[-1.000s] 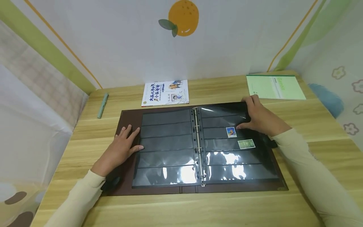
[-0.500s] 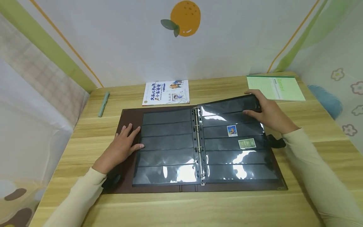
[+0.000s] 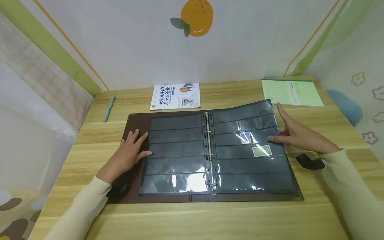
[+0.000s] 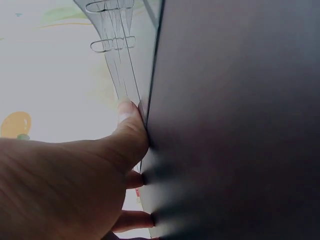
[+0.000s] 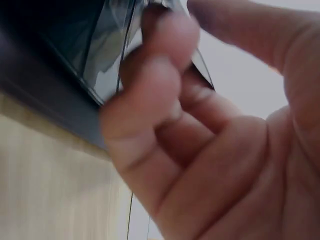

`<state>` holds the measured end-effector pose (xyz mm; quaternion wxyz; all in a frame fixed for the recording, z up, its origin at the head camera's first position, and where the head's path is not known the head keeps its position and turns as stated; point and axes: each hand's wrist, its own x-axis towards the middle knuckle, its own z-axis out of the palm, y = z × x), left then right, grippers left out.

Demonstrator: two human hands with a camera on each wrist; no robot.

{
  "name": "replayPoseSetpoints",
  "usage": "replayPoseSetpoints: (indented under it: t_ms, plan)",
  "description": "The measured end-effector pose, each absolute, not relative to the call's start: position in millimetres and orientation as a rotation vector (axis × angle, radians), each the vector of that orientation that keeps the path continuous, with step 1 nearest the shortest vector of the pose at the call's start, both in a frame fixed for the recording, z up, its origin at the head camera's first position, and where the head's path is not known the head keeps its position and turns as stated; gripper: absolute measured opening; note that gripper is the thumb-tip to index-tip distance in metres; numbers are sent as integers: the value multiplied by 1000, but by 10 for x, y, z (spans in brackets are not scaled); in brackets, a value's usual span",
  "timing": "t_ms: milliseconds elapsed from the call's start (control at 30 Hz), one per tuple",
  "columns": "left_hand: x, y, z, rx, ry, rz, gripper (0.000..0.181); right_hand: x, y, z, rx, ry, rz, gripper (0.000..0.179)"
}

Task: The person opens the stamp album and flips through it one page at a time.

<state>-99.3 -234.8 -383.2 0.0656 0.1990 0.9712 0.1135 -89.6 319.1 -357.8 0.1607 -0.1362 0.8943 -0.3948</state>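
Right hand (image 3: 295,135) has the right page (image 3: 252,165) by its raised outer edge, thumb over the face, other fingers partly curled; left hand (image 3: 127,155) lies with fingers spread on the left margin of the open ring album (image 3: 136,125), gripping nothing; blue stamp (image 3: 245,137) and green stamp (image 3: 262,151) show in the right page; album lies on the wooden table (image 3: 150,220); beyond it, white booklet (image 3: 175,96), green notebook (image 3: 291,92); pen (image 3: 109,108) at far left.
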Motion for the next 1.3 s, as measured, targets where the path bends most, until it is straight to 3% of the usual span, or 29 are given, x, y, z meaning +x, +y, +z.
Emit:
replayPoseSetpoints:
  t_ms: [267, 700, 1033, 1300]
  plan:
    - [-955, -2386, -3849, 599, 2935, 379, 73, -717, 3192, -3521, -466, 2377, -1202, 117]
    - [-959, -2377, -3824, 592, 2935, 356, 72, -618, 3057, -3240, -396, 2549, -1300, 85]
    - [-950, -2366, -3816, 596, 2933, 323, 72, -663, 2917, -3073, -375, 2537, -1374, 84]
    - [-957, -2365, -3808, 639, 2974, 251, 70, -713, 2643, -2957, -533, 2165, -1842, 83]
